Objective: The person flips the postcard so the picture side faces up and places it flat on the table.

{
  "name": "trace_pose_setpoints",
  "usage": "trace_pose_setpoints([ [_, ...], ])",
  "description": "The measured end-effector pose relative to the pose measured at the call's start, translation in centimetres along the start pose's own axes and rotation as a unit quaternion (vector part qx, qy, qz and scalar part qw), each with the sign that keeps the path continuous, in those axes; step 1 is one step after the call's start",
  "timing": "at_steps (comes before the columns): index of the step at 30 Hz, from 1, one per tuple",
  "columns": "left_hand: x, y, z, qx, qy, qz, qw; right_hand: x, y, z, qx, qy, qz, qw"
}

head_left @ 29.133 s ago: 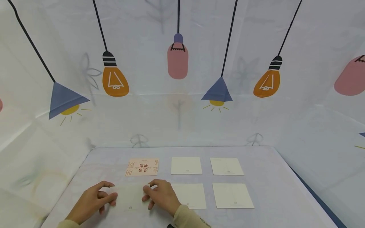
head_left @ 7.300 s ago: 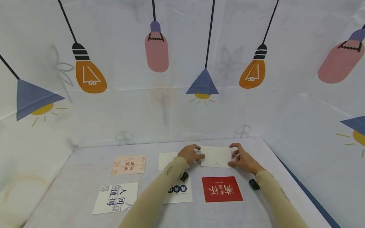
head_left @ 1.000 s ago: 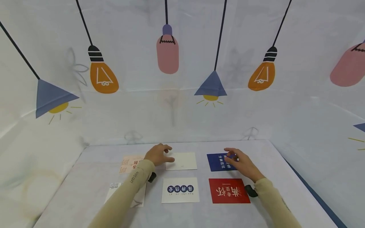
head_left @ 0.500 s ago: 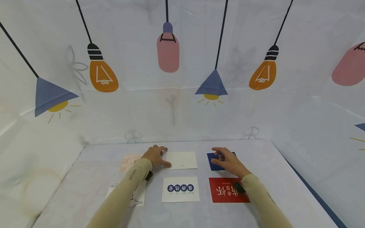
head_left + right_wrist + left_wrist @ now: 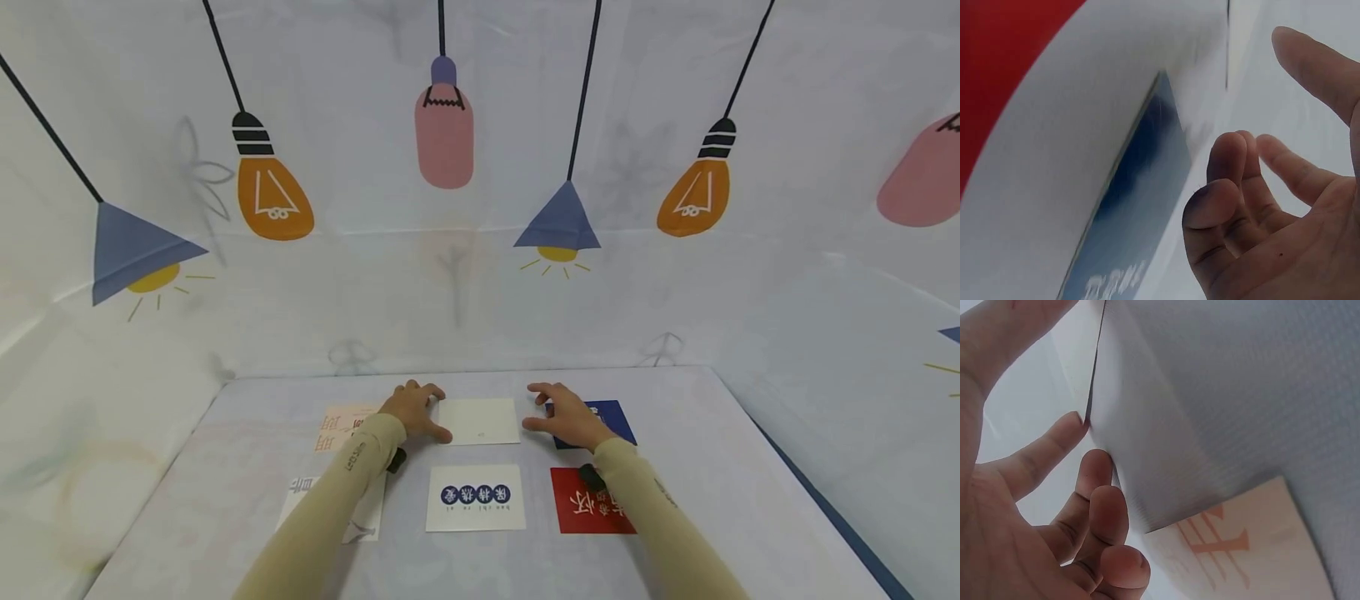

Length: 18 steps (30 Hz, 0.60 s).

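A blank cream card [image 5: 478, 422] lies flat in the back row's middle. My left hand [image 5: 411, 408] is at its left edge, thumb and index finger spread along that side. In the left wrist view, the index fingertip touches the card's corner [image 5: 1079, 375]. My right hand [image 5: 568, 417] hovers between the blank card and a dark blue card [image 5: 617, 419], partly covering the blue one. Its fingers are loosely bent, apart from the blank card's right edge, and hold nothing. A peach card [image 5: 335, 427] with reddish characters lies partly behind my left wrist.
In the front row are a white card [image 5: 476, 518] with blue circled characters, a red card [image 5: 577, 517] partly under my right sleeve, and a white card [image 5: 367, 521] with grey lettering, mostly covered by my left arm. A lamp-printed sheet [image 5: 375, 300] hangs behind the table.
Over the last second my right hand has moved left from over the blue card toward the blank one. Earlier, the blue, red and other front cards showed blank sides; now their printed sides show.
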<state>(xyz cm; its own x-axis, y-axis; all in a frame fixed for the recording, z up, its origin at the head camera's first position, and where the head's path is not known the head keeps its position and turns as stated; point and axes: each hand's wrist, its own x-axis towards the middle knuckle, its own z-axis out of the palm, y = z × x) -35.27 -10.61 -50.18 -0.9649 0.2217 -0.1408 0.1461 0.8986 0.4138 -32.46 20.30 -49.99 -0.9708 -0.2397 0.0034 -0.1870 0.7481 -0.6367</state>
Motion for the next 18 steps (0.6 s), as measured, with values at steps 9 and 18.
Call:
trace_pose_setpoints([
  [9,0.2,-0.1,0.1,-0.015,0.008,0.002,0.9998,1.8,-1.0,1.7,-0.004,-0.021,0.007,0.9998],
  [18,0.0,0.1,0.4,-0.034,0.019,0.003,0.9992,2.1,-1.4,1.8,-0.008,-0.024,0.014,0.9996],
])
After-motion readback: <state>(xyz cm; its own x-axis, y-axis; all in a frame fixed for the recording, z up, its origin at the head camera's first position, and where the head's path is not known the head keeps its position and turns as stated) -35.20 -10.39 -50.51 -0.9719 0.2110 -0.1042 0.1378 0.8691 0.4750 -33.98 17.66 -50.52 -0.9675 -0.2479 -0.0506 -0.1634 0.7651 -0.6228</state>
